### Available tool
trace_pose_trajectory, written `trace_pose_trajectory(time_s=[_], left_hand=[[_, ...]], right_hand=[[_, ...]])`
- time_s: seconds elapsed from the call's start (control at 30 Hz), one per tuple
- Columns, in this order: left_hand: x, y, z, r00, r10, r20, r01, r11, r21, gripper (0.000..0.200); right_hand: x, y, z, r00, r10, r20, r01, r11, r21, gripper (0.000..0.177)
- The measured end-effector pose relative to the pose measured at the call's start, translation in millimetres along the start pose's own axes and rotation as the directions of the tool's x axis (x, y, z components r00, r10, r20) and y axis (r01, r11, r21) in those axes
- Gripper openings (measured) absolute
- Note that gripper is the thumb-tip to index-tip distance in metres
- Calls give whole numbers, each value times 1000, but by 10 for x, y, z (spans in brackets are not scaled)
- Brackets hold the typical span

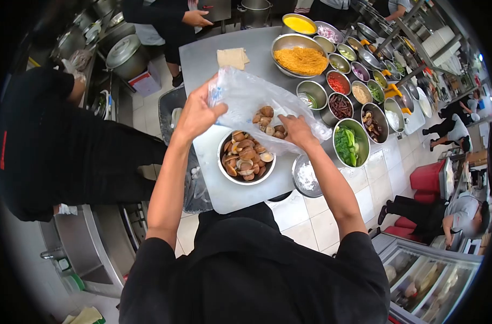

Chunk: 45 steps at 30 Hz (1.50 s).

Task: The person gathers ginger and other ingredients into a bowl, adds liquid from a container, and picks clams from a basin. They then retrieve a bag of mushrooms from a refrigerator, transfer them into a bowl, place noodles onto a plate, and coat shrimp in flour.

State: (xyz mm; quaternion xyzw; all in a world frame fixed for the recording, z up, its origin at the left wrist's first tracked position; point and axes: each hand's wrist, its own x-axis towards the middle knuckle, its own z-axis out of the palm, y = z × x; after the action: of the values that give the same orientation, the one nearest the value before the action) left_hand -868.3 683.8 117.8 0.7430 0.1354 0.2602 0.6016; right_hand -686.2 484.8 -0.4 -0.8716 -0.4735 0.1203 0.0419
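A clear plastic bag (246,97) hangs between my two hands over the steel table. My left hand (200,110) grips its upper left edge, thumb and fingers closed on the plastic. At the bag's right part is my right hand (297,131), its fingers by the brown clams (267,123) inside; the plastic partly covers them, and whether they grip anything is unclear. Below the bag stands a steel bowl (222,166) filled with brown clams (246,154), some with pale shells.
Steel containers of ingredients crowd the table's right side, among them a bowl of orange shreds (300,59) and a pot of green leaves (347,146). A plate of white powder (307,175) sits at the near edge. A person in black (78,140) stands at left.
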Motion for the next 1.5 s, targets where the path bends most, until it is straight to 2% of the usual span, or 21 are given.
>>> trace_pose_trajectory(time_s=[0.03,0.07,0.1,0.13,0.23,0.3,0.4,0.63,0.7,0.73,0.8,0.87,0.93,1.07,1.17,1.27,1.33,1.37,1.4,1.47,1.5], left_hand=[[-19,5,-18,997,-45,69,42,998,39,62],[-33,53,-15,997,-38,74,35,998,43,62],[-51,128,-8,983,-81,166,55,986,158,62],[-73,177,-2,959,-134,250,62,959,276,62],[-138,157,46,957,-97,274,14,958,288,62],[-143,182,69,958,-120,260,35,950,309,61],[-149,219,135,986,-47,159,2,963,268,50],[-114,15,224,996,25,-84,5,942,336,40],[-171,-11,251,992,-61,-109,97,925,368,34],[-195,-31,286,990,-77,-117,115,924,365,34],[-168,-63,344,992,-14,-124,63,912,406,29],[-149,-116,367,990,-3,-140,61,912,407,26],[-127,-141,374,978,0,-208,63,953,296,24],[-131,-226,301,958,-78,-276,166,936,311,18],[-102,-251,327,940,-126,-317,219,936,276,18],[-26,-332,341,939,-101,-328,189,951,246,19],[43,-433,315,950,-90,-300,151,971,186,25],[72,-460,308,949,-79,-306,112,989,92,30],[102,-496,304,946,-70,-315,72,997,-6,34],[105,-611,216,942,-33,-333,19,999,-44,42],[73,-642,180,926,-31,-375,-26,989,-147,43]], right_hand=[[64,30,-5,1000,6,-9,-6,1000,2,51],[150,50,25,998,1,-66,8,991,135,53],[213,49,67,993,1,-121,32,964,265,55],[269,29,122,992,4,-127,31,962,270,55],[447,-115,260,986,-114,-124,153,918,366,55],[468,-244,359,918,-152,-368,269,918,293,53],[586,-270,362,959,-155,-238,209,953,220,57],[637,-239,455,977,-174,-125,206,926,316,59],[603,-231,544,961,-67,-268,152,938,312,64],[617,-221,663,965,-73,-252,153,937,315,64],[765,-202,905,867,-195,-458,321,922,215,61],[783,-178,934,904,-197,-379,317,905,285,60],[696,-216,706,926,-192,-326,286,918,274,53],[752,-72,625,933,-188,-308,286,905,315,38],[777,10,401,918,-91,-386,224,922,317,24],[710,52,9,962,-80,-261,187,888,419,19],[533,-27,-359,992,108,59,-113,610,784,20],[411,-81,-497,993,99,69,-107,458,882,23],[257,-144,-632,991,110,71,-115,469,876,23],[-57,-293,-788,980,192,-43,-31,363,931,24],[-207,-388,-710,960,179,-214,119,433,894,24]])
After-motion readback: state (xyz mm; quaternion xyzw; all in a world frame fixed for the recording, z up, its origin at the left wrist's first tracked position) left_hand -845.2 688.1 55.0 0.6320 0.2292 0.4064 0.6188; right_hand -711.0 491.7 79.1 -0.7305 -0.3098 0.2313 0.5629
